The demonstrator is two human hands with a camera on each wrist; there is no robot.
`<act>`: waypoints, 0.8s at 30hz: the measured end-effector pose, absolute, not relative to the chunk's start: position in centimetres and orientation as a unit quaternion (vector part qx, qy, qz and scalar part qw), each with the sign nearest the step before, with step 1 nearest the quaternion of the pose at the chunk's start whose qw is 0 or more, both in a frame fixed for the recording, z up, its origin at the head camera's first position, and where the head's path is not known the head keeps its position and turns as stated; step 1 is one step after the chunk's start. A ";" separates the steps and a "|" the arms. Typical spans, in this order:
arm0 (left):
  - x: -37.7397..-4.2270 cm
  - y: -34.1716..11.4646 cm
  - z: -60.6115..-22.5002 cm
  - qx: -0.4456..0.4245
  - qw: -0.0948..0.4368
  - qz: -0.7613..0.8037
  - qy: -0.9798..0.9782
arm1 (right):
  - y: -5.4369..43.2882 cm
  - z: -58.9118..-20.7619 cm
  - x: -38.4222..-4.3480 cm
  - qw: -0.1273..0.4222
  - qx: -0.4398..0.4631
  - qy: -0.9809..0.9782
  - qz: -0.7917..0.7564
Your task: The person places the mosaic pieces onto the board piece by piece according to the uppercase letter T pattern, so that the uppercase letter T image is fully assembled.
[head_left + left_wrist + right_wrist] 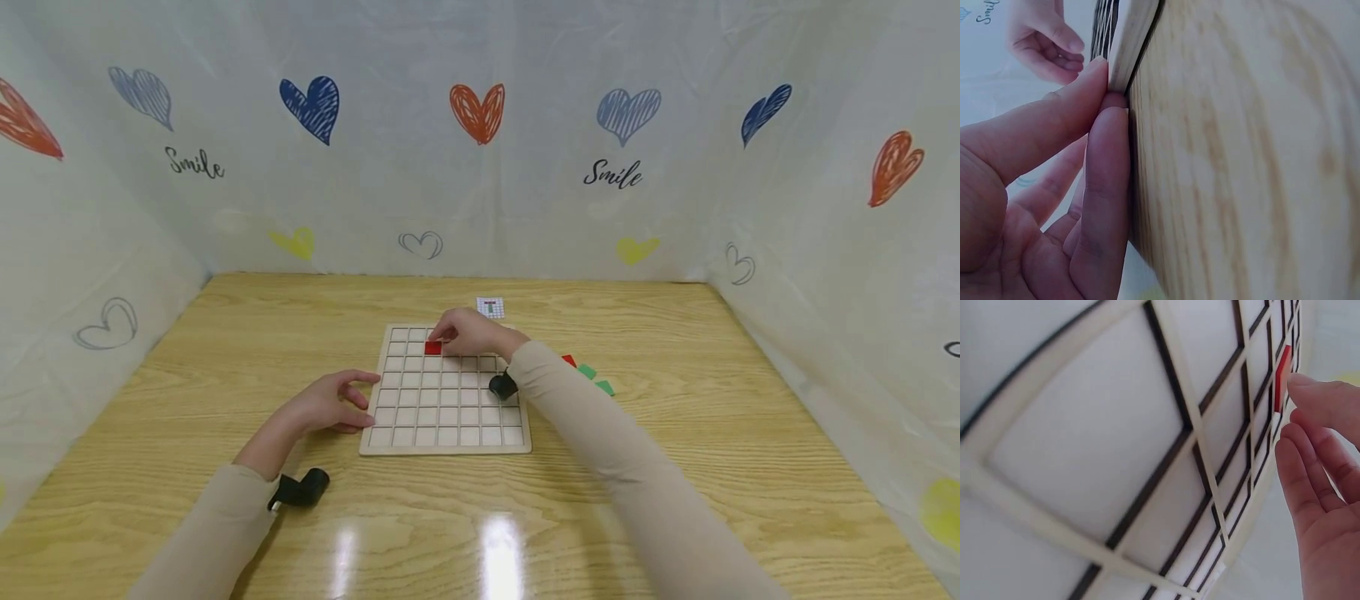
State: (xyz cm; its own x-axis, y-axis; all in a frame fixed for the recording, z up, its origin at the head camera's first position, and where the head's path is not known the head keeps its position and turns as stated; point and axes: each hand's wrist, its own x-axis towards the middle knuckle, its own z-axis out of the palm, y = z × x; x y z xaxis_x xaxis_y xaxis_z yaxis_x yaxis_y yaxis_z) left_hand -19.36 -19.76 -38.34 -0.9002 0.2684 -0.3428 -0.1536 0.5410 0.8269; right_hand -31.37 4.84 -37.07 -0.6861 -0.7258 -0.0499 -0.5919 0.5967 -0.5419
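Note:
A square, pale wooden grid board (438,455) lies flat on the table. In its second row from the back, third column from the left, sits a red square tile (433,348). The right hand (472,332) reaches over the far part of the board, its bent fingertips right at this tile. From the right wrist, a thumb (1319,394) overlaps the red tile (1282,378), and nothing shows between thumb and fingers. On the board's left side, the left hand (330,404) touches the edge with spread fingers. Up close, its thumb (1075,100) meets the rim.
Beyond the board lies a small white card (490,307) with a grid pattern in red and green. Beside the right forearm are a partly covered red tile (569,361) and green tiles (587,372). A curtain printed with hearts (477,112) encloses the wooden table (285,317).

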 end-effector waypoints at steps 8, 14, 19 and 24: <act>-19.4 -19.7 -38.5 0.030 0.221 0.476 0.851 | 6.2 -36.4 -31.0 0.131 -0.398 0.865 -0.275; -19.5 -19.7 -38.6 0.023 0.218 0.469 0.855 | 7.1 -35.8 -30.1 0.137 -0.425 0.849 -0.282; -19.5 -19.8 -38.6 0.026 0.219 0.468 0.856 | 7.8 -35.5 -29.2 0.141 -0.424 0.853 -0.271; -19.5 -19.7 -38.5 0.034 0.220 0.470 0.854 | 8.5 -35.5 -28.6 0.126 -0.433 0.857 -0.251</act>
